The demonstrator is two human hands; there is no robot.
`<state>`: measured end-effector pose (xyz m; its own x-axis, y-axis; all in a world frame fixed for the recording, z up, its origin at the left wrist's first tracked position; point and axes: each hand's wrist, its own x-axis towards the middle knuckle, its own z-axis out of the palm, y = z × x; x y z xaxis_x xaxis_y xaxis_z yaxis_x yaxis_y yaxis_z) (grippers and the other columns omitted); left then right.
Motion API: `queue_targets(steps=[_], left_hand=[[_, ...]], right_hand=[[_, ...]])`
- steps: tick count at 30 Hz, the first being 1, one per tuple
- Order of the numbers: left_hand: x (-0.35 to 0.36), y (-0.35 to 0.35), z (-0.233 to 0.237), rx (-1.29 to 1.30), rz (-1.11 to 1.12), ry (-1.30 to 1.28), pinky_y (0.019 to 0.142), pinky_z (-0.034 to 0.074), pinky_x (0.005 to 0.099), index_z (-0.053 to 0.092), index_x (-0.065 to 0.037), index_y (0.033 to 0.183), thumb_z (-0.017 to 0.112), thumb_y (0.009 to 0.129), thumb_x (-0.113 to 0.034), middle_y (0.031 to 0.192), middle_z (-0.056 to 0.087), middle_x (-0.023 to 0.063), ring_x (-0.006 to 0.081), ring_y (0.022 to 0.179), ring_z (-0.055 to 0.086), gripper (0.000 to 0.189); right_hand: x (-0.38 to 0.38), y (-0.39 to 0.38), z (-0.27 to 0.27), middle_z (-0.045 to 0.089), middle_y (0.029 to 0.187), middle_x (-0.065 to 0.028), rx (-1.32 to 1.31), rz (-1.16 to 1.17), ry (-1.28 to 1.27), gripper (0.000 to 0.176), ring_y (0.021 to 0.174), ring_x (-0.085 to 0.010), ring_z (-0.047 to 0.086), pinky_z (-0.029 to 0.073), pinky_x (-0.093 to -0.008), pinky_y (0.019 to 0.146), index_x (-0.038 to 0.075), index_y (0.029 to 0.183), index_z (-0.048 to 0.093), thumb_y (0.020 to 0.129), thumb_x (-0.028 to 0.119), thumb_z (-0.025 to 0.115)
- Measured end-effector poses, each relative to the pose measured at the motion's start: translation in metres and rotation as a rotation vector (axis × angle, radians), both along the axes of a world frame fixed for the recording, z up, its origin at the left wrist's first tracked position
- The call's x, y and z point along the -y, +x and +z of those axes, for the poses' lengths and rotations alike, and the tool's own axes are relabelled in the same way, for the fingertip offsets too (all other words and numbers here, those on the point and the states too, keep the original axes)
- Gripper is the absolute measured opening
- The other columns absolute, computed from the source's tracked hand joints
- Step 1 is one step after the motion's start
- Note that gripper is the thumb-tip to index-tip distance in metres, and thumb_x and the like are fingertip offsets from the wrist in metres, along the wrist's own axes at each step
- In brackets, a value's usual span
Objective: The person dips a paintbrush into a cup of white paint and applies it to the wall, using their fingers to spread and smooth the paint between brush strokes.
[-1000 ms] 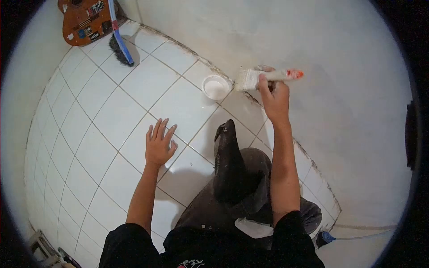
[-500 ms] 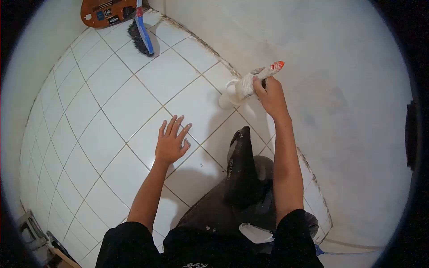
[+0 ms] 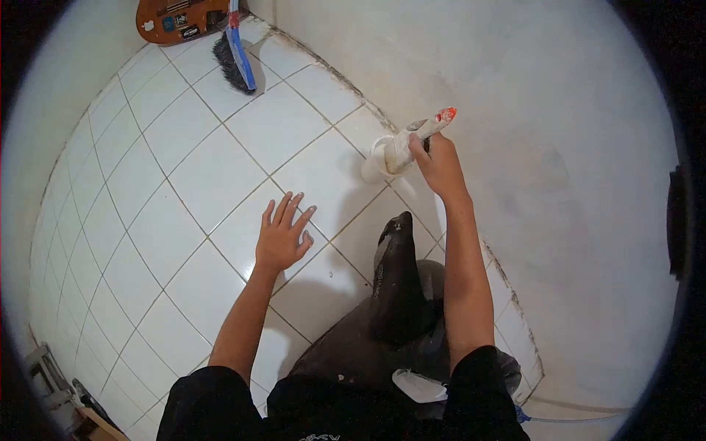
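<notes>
My right hand [image 3: 440, 167] is closed around a paintbrush [image 3: 399, 153], its handle smeared white and orange-red at the end. The bristle end points down into the mouth of a white cup [image 3: 372, 169], which stands on the tiles close to the wall. Over the floor to the left, my left hand [image 3: 280, 237] is held palm down with its fingers spread and nothing in it. Whitish marks show on its fingertips.
White tiled floor [image 3: 220, 173] meets a pale, patchy wall [image 3: 559, 191] on the right. A blue broom head with black bristles [image 3: 235, 66] and a brown guitar body [image 3: 173, 20] are at the far corner. My dark-clothed leg [image 3: 397, 287] is bent below the cup.
My right hand has moved slightly down and left, bringing the brush end from the cup's rim into its mouth. My left hand stays almost where it was.
</notes>
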<state>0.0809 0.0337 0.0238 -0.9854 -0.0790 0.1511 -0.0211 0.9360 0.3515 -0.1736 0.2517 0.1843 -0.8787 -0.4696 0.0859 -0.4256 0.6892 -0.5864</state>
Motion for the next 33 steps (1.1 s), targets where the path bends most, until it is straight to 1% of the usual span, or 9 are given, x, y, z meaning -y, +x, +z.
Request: queue_targets(steps=[5,8,11,13,16,23,26,28,33], left_hand=[[0.000,0.000,0.002,0.000,-0.002,-0.005,0.125,0.021,0.0572,0.053,-0.024,0.148,0.064,0.086,-0.023,0.161,0.039,0.0099,0.0306,0.153,0.030,0.063],[-0.001,0.000,0.003,0.010,0.006,-0.014,0.125,0.021,0.0556,0.055,-0.023,0.146,0.064,0.088,-0.027,0.161,0.040,0.0089,0.0291,0.154,0.030,0.060],[-0.001,0.000,0.001,0.006,0.010,-0.011,0.125,0.021,0.0556,0.055,-0.024,0.147,0.064,0.087,-0.026,0.161,0.040,0.0087,0.0287,0.154,0.030,0.060],[0.000,0.000,-0.001,-0.001,-0.006,-0.016,0.125,0.020,0.0574,0.051,-0.024,0.149,0.062,0.087,-0.025,0.162,0.037,0.0103,0.0305,0.154,0.029,0.063],[0.000,0.000,0.001,0.008,-0.005,-0.009,0.125,0.021,0.0575,0.051,-0.024,0.149,0.062,0.087,-0.025,0.162,0.037,0.0104,0.0311,0.154,0.029,0.063],[-0.001,-0.001,0.002,-0.017,-0.009,-0.003,0.125,0.021,0.0580,0.052,-0.024,0.148,0.062,0.086,-0.025,0.162,0.038,0.0107,0.0324,0.153,0.031,0.063],[-0.001,-0.001,0.002,-0.027,-0.013,-0.004,0.124,0.021,0.0581,0.053,-0.023,0.147,0.062,0.085,-0.024,0.161,0.039,0.0106,0.0324,0.152,0.032,0.063],[-0.002,-0.001,0.003,-0.020,-0.003,-0.001,0.124,0.021,0.0584,0.055,-0.022,0.146,0.062,0.085,-0.023,0.161,0.040,0.0110,0.0323,0.152,0.033,0.061],[-0.003,-0.001,0.004,-0.017,0.000,-0.034,0.124,0.021,0.0570,0.055,-0.022,0.145,0.061,0.086,-0.025,0.160,0.041,0.0106,0.0313,0.152,0.032,0.059]], right_hand=[[-0.002,-0.001,-0.002,0.068,0.080,-0.0181,-0.014,0.014,0.000,0.038,0.070,-0.0277,0.063,0.049,-0.0397,0.070,-0.008,0.105,0.064,0.102,0.030,0.059],[-0.004,-0.003,-0.005,0.070,0.089,-0.0262,-0.004,0.021,-0.083,0.038,0.084,-0.0433,0.069,0.052,-0.0473,0.079,-0.005,0.106,0.063,0.100,0.032,0.061],[-0.006,-0.006,-0.005,0.070,0.090,-0.0261,0.052,-0.032,-0.010,0.038,0.084,-0.0420,0.070,0.052,-0.0470,0.079,-0.005,0.105,0.063,0.099,0.032,0.061],[-0.008,-0.005,-0.004,0.069,0.082,-0.0153,0.039,-0.016,-0.069,0.035,0.073,-0.0225,0.064,0.050,-0.0370,0.072,-0.006,0.112,0.064,0.102,0.027,0.060],[-0.010,-0.003,-0.002,0.070,0.088,-0.0251,0.021,-0.029,-0.139,0.038,0.081,-0.0397,0.069,0.052,-0.0441,0.078,-0.007,0.103,0.064,0.100,0.031,0.061],[-0.033,-0.011,-0.009,0.071,0.084,-0.0176,0.001,-0.104,-0.306,0.037,0.076,-0.0294,0.068,0.052,-0.0412,0.074,-0.007,0.102,0.065,0.101,0.029,0.061],[-0.047,-0.003,-0.009,0.069,0.087,-0.0080,0.241,-0.250,-0.600,0.031,0.072,-0.0214,0.063,0.050,-0.0385,0.070,-0.002,0.108,0.066,0.101,0.027,0.061],[-0.054,0.011,-0.009,0.058,0.083,-0.0005,0.509,-0.481,-1.120,0.027,0.074,-0.0102,0.051,0.044,-0.0321,0.065,0.005,0.115,0.065,0.102,0.028,0.058],[-0.085,0.037,-0.028,0.051,0.080,-0.0046,0.879,-0.402,-1.771,0.027,0.072,-0.0168,0.044,0.037,-0.0304,0.064,0.006,0.108,0.062,0.093,0.028,0.058]])
